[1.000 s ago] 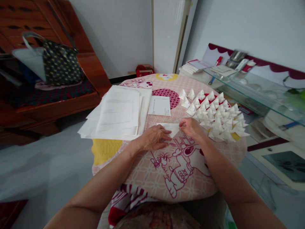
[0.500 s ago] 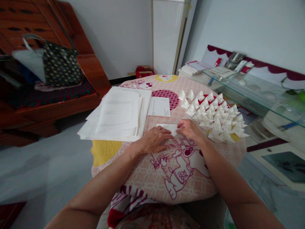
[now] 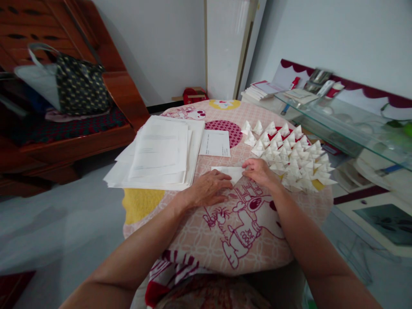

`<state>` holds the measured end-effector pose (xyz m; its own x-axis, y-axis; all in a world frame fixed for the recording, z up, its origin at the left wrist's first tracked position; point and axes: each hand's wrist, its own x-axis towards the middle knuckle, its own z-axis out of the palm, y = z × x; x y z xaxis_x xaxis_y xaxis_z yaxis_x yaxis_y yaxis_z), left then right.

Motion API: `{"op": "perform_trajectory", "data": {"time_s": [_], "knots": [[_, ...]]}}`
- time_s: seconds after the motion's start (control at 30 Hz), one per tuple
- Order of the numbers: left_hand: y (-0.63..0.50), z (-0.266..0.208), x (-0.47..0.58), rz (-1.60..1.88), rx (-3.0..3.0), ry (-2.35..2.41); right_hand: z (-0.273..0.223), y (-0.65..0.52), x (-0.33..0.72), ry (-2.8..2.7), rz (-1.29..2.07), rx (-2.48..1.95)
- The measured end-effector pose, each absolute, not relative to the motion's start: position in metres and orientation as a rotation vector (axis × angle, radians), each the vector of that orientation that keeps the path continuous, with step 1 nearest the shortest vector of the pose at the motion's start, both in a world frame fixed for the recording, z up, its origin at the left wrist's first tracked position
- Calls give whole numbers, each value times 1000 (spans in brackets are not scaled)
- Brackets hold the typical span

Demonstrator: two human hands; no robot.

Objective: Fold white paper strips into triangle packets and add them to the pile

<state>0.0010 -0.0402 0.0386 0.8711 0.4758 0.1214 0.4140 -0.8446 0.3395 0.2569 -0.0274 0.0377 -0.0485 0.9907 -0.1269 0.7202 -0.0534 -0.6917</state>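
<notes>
A small piece of folded white paper lies on the table in front of me, its lower right edge slanting. My left hand rests flat on its left part, fingers stretched out. At the paper's right edge, the thumb and fingertips of my right hand are pinched together on it. Just beyond it lies a white printed sheet. To the left is a thick pile of larger printed papers. Many small folded paper pieces with pointed tips stand in rows to the right.
A pink patterned cloth covers the round table. A glass shelf with papers and small items stands close on the right. On the left is a wooden bench holding a dotted bag.
My right hand has shifted slightly right and away from me, and more of the folded paper shows between my hands. The left hand stays in place.
</notes>
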Motion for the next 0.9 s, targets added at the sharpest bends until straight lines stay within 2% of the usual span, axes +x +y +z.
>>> {"op": "perform_trajectory", "data": {"time_s": [0.57, 0.9], "knots": [[-40, 38, 1, 315, 2704, 690, 32, -23, 261, -1586, 979, -1795], [-41, 41, 3, 252, 2767, 681, 38, -21, 256, -1933, 676, -1850]]}}
